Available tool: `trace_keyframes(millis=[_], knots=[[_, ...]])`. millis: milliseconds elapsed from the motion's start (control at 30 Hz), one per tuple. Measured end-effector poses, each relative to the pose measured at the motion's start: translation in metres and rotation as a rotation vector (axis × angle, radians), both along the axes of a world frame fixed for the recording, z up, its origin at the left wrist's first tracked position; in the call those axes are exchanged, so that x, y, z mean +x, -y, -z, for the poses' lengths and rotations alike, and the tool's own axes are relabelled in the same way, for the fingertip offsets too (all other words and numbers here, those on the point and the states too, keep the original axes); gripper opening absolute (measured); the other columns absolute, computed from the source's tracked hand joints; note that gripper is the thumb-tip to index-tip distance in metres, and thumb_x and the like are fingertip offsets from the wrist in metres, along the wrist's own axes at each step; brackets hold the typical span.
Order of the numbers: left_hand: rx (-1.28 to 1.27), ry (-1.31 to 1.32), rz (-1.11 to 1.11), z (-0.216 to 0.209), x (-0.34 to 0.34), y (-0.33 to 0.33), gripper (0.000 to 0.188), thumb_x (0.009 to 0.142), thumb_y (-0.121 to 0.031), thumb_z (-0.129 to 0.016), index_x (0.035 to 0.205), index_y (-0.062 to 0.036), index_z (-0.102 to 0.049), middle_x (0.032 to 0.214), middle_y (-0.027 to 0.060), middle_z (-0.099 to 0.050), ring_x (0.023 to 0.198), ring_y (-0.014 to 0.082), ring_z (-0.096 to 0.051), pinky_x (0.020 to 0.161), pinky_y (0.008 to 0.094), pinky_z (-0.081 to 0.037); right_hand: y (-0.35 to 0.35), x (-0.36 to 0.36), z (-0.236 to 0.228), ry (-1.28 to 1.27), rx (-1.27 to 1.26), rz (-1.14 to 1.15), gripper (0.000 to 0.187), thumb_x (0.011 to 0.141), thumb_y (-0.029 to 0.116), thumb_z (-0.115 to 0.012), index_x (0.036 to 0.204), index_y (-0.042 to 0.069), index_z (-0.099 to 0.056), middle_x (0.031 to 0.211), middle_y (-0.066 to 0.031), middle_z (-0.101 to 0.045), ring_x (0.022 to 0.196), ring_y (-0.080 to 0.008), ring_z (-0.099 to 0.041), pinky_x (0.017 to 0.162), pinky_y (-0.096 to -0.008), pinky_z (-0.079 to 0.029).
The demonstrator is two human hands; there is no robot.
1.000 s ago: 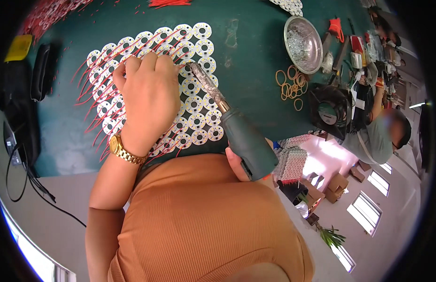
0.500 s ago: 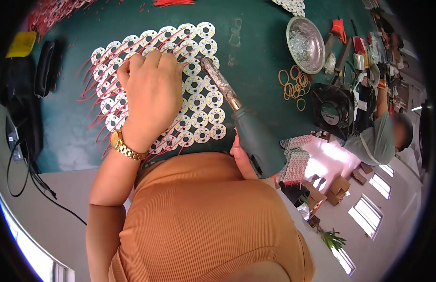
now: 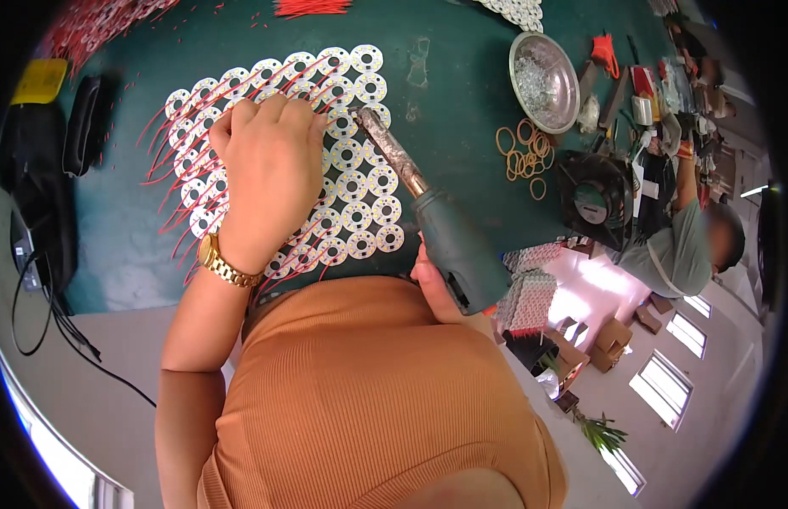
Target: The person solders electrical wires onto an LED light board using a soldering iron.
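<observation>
The green counter [image 3: 453,110] spans the upper half of the view, and the square panel of round white boards [image 3: 351,175] lies on it toward ten o'clock. Compared with a second ago, the panel keeps its layout; the soldering iron [image 3: 458,242], aimed toward eleven o'clock, has only edged slightly, its tip at a disc beside the left hand's fingers. That suggests the work is dwelling on this one spot. The right hand [image 3: 434,284], partly hidden, appears closed around the iron's handle. The left hand [image 3: 273,165] has stayed over the panel, fingers curled and bunched; whether they pinch anything cannot be told. Toward one o'clock, a metal bowl [image 3: 567,97] contains small clear pieces [image 3: 536,76]. Rubber bands [image 3: 527,156] lie loose just past its six o'clock edge.
</observation>
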State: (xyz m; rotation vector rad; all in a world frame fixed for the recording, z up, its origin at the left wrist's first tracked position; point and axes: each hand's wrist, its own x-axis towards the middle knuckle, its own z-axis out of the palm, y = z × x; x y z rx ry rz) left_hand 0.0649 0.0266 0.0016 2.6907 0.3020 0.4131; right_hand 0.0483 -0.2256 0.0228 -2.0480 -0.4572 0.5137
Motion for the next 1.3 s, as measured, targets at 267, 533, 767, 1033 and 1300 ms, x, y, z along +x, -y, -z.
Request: trace_keyframes(millis=[267,533,767,1033,1300], knots=[[0.037,0.058,-0.015,0.002,0.001,0.002,0.013,0.09,-0.017,-0.064,0.081,-0.0077,-0.061,0.083,0.0074,-0.06,0.085,0.0282,-0.052,0.088,0.0455,-0.035,0.033,-0.013,0.031,-0.023,-0.007,-0.018,0.013,0.087,0.006,-0.067,0.099,0.006,-0.064,0.087,-0.002,-0.064,0.08,-0.0134,-0.061,0.073,-0.0291,-0.051],[0.057,0.043,-0.012,0.003,0.0,0.002,0.011,0.09,-0.017,-0.065,0.085,-0.0079,-0.062,0.086,0.0071,-0.061,0.086,0.0281,-0.053,0.085,0.044,-0.035,-0.01,0.005,0.004,0.383,0.008,0.007,0.033,0.073,0.02,-0.078,0.102,0.009,-0.067,0.091,-0.0064,-0.069,0.072,-0.0263,-0.068,0.065,-0.0338,-0.055],[0.036,0.057,-0.032,0.002,0.004,0.004,0.012,0.088,-0.017,-0.065,0.081,-0.0077,-0.061,0.084,0.0072,-0.06,0.086,0.028,-0.053,0.089,0.0461,-0.036,0.014,0.01,0.023,0.379,-0.165,-0.144,0.037,0.069,0.019,-0.079,0.102,0.009,-0.066,0.09,-0.0074,-0.068,0.072,-0.0298,-0.067,0.065,-0.0353,-0.055],[0.049,0.074,-0.04,0.003,0.003,0.004,0.013,0.087,-0.016,-0.065,0.08,-0.0076,-0.06,0.083,0.0073,-0.06,0.086,0.0284,-0.053,0.089,0.0466,-0.036,0.014,-0.012,0.045,0.327,0.194,0.124,0.031,0.073,0.004,-0.076,0.104,0.003,-0.068,0.098,-0.0068,-0.07,0.085,-0.0214,-0.066,0.078,-0.0309,-0.052],[0.058,0.036,-0.036,0.0,0.001,0.005,0.009,0.089,-0.015,-0.067,0.086,-0.0078,-0.063,0.085,0.0067,-0.061,0.086,0.0284,-0.053,0.082,0.044,-0.035,0.003,0.007,0.003,0.281,-0.011,-0.089,0.033,0.078,0.012,-0.074,0.109,0.005,-0.064,0.089,-0.0056,-0.065,0.075,-0.0212,-0.062,0.068,-0.0312,-0.051]])
